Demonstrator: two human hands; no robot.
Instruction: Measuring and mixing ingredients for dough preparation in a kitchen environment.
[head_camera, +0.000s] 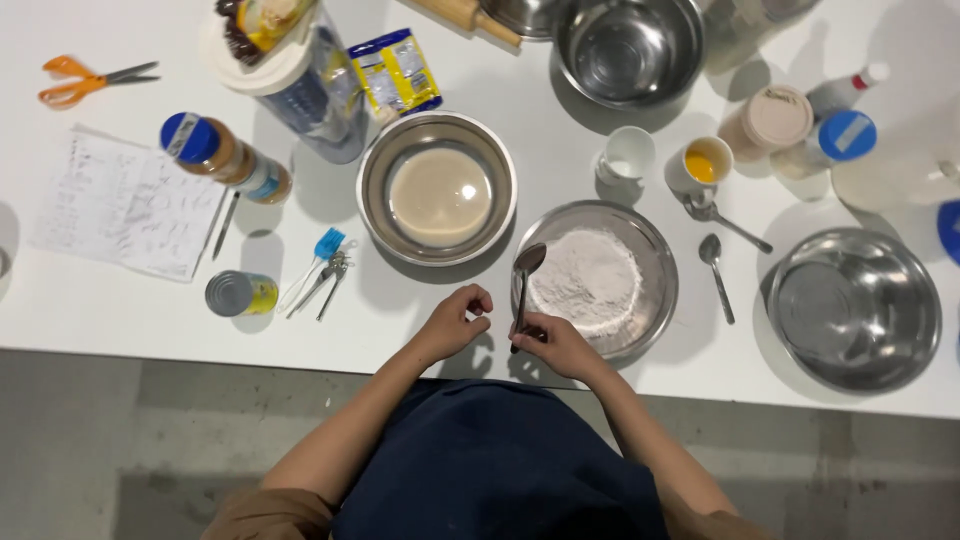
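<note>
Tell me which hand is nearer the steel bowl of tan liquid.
Left. The left hand sits just below the steel bowl of tan liquid; the right hand, holding a metal spoon, is farther right.

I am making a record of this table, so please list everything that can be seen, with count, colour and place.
bowl of flour: 1, steel, centre front
bowl of beige liquid: 1, steel, centre
empty bowls: 2, steel, right and top
cups: 2, white, centre right; one holds yellow
loose spoons: 2, metal, right of flour
scissors: 1, orange, top left
paper sheet: 1, white, left
jar: 1, blue lid, left
can: 1, on its side, left front
packet: 1, yellow-blue, top
left hand: 1, loosely closed, empty, table edge
right hand: 1, holds a spoon at the flour bowl
</note>
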